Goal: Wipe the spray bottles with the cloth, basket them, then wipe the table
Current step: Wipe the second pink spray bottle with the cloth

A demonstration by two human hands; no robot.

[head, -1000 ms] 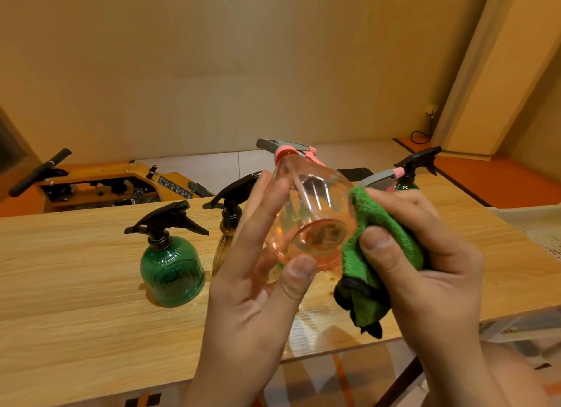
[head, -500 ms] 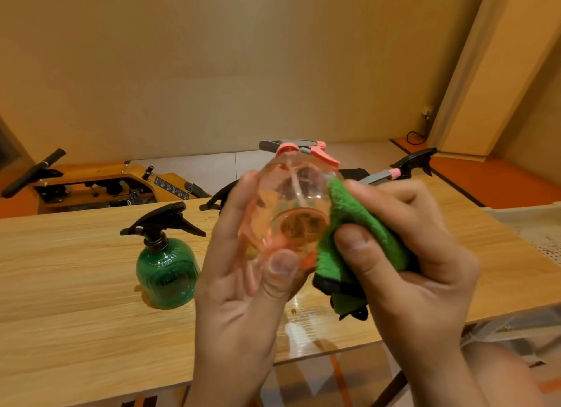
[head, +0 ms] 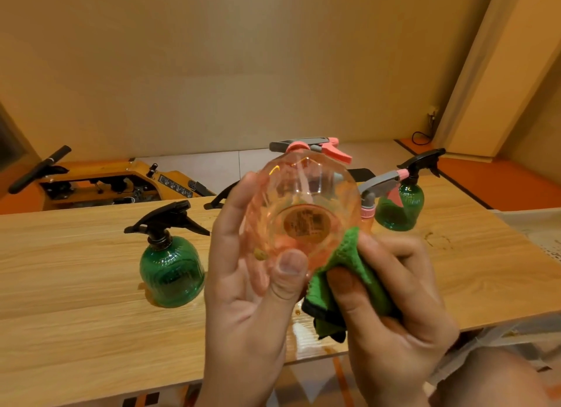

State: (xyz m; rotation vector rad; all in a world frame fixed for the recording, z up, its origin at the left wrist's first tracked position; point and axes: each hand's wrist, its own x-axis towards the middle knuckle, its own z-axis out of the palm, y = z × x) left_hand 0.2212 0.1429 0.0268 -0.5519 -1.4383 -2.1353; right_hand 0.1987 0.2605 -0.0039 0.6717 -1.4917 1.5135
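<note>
Left hand [head: 243, 291] grips the pink bottle [head: 303, 212], base toward us, above the surface [head: 76, 330]; right hand [head: 394, 309] clutches the cloth [head: 352, 273], pressing it against the bottle.

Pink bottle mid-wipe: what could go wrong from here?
1. The left hand holds the tilted pink bottle in the air by thumb and fingers; a push from the cloth could slip it loose.
2. A brownish speck beside the thumb, away from the cloth, may get missed.
3. The wet patch on the table could re-soil the bottle.
</note>
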